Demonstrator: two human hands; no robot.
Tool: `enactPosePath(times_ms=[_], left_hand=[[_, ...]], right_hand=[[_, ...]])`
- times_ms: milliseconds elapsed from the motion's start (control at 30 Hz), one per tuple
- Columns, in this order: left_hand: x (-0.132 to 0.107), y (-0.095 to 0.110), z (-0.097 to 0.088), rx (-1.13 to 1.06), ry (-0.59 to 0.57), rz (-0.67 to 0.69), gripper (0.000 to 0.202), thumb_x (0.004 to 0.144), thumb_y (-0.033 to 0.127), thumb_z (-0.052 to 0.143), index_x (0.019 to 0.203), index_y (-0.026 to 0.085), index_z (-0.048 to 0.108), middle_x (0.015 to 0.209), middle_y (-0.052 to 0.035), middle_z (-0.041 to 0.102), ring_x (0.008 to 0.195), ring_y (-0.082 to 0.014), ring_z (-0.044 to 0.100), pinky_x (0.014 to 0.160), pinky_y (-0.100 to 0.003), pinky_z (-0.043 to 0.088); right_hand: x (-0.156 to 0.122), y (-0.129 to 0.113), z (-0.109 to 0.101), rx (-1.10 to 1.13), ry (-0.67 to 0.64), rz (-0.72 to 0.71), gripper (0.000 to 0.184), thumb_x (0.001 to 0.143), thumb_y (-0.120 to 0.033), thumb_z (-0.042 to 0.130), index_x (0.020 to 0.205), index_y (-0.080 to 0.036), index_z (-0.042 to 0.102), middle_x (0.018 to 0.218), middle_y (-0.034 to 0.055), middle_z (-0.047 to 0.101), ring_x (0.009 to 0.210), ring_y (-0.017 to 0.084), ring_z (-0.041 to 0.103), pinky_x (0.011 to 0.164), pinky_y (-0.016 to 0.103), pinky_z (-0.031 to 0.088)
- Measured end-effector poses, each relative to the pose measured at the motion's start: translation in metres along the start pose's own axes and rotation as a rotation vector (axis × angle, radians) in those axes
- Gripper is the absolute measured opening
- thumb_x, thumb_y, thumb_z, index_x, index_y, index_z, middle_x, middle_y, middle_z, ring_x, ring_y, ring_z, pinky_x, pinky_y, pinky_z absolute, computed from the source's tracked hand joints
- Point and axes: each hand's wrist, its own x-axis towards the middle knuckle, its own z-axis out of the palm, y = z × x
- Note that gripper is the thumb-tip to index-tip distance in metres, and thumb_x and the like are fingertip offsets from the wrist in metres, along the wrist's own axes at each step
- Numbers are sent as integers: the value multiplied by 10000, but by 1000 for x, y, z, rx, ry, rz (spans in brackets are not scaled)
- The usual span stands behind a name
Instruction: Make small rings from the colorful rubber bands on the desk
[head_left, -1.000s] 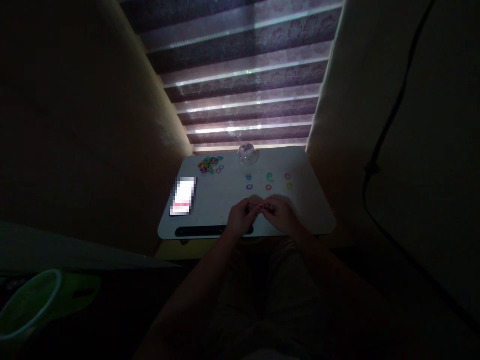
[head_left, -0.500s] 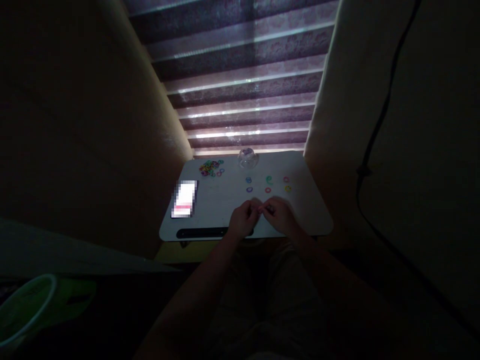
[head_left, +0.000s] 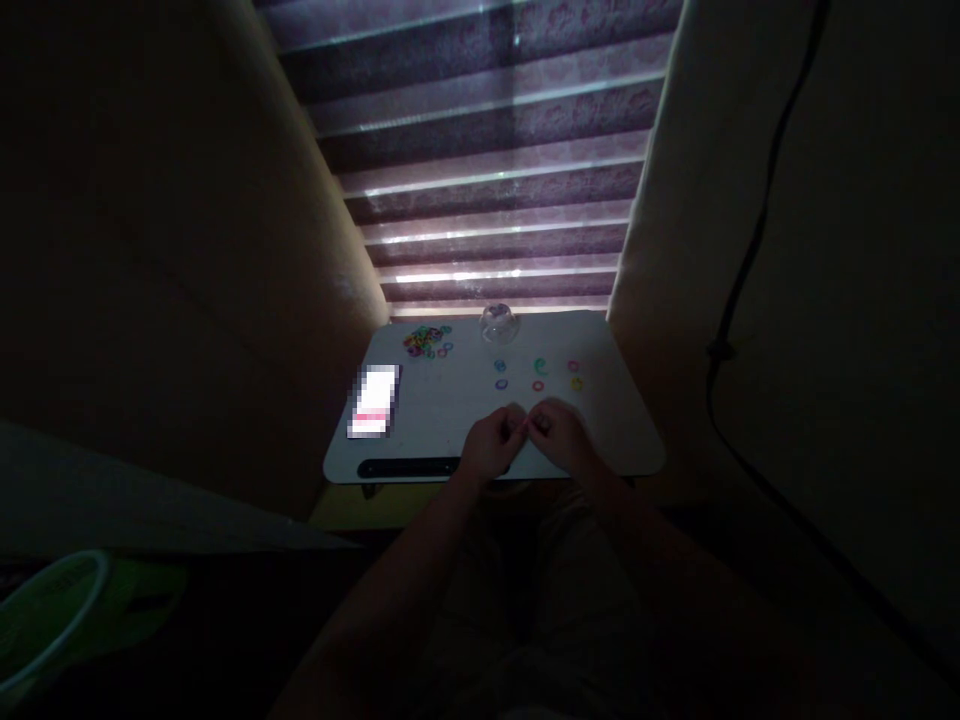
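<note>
My left hand (head_left: 493,440) and my right hand (head_left: 556,432) meet over the near part of a small white table (head_left: 427,415), both closed in a pinch. Fingertips of the two hands nearly touch, and a tiny pinkish bit shows there, too small and dark to name. Just beyond them lie two short rows of small coloured rings: a blue ring (head_left: 500,366), a green curled one (head_left: 540,367), a pink ring (head_left: 574,366), a purple ring (head_left: 502,384), a red ring (head_left: 538,386) and a yellow one (head_left: 577,383).
A heap of mixed coloured rings (head_left: 424,342) lies at the far left. A clear round container (head_left: 499,323) stands at the back edge. A phone with a lit, blurred screen (head_left: 375,400) is on the left, near a black slot (head_left: 405,467). Striped blinds (head_left: 495,210) hang behind.
The view has shifted slightly, so the table sits a little lower and to the right. Both hands stay pinched together with only slight finger movement; the rings lie as before.
</note>
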Motion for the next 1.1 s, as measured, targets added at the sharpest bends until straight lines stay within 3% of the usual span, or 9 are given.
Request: enactPosePath(times_ms=[400,733,1100], left_hand=[[3,-2,7,119,63,-39,194,902,389,531,900,206,597,748,-25,664,670,-165,602,597,-262,383],[0,-1,4,6,34,36,182,895,348,556,936,204,659,777,1,685,666,-132,591,631,-235,412],[0,-1,5,46,26,51,174,890,344,576,921,200,668,760,4,682,664,-133,590,629,-228,410]], right_hand=[[-2,-3,-1,5,-11,-26,83,831,-261,588,775,-202,574,710,11,570,627,138,504,592,253,387],[-2,3,3,-10,7,-75,62,791,-162,562,747,-202,544,694,-2,536,643,142,484,596,250,356],[-2,4,3,-17,51,-129,104,795,-136,536,736,-213,499,712,-2,493,663,152,459,610,262,351]])
